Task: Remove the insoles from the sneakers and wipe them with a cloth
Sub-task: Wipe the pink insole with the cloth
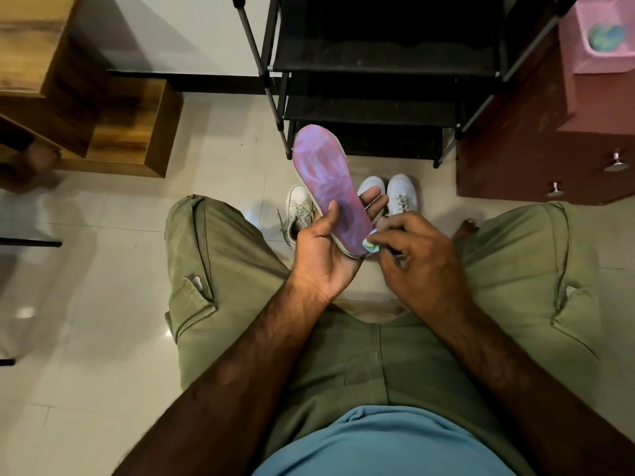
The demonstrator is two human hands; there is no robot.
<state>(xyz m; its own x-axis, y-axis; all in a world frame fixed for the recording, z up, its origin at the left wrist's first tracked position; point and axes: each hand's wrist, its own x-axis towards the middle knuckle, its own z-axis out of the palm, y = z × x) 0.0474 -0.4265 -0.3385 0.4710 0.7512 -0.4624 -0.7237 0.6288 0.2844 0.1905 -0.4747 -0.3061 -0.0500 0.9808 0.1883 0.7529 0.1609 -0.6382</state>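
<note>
Nearest: blue shirt hem (388,444) at bottom edge; olive-green cargo trousers (226,269) on spread knees, seated posture, glossy pale tiled floor (86,304) beneath.

Mid-frame, between the knees: left hand (323,255), palm up, gripping the heel end of a long purple-pink foam insole with pale rim (326,187). Thumb laid over the top face, fingers (372,199) wrapped under and showing past the right edge; grasp closed on the insole. Insole tilted, toe end pointing up and away, worn patches lighter than the rest.

Beside it: right hand (412,255), back to the camera, fingers curled shut around a small bunched cloth in pale blue and green (371,244). Only a corner of the cloth visible, pressed against the heel end of the insole, touching.

Just beyond the hands, on the floor: white lace-up sneaker with loose laces (299,209) to the left, partly hidden by the insole; pair of white lace-up sneaker toes (400,194) to the right, side by side. Bare toes (465,228) of a foot near the right knee.

Farther: black metal-framed shoe rack with dark fabric shelves (378,60), directly behind the sneakers. Left: wooden stepped furniture in brown grain (120,128). Right: dark red cabinet with two silver knobs (515,132). Top right corner: pink plastic tub (580,36) on the cabinet, holding a blue-green item, too blurred to identify.
</note>
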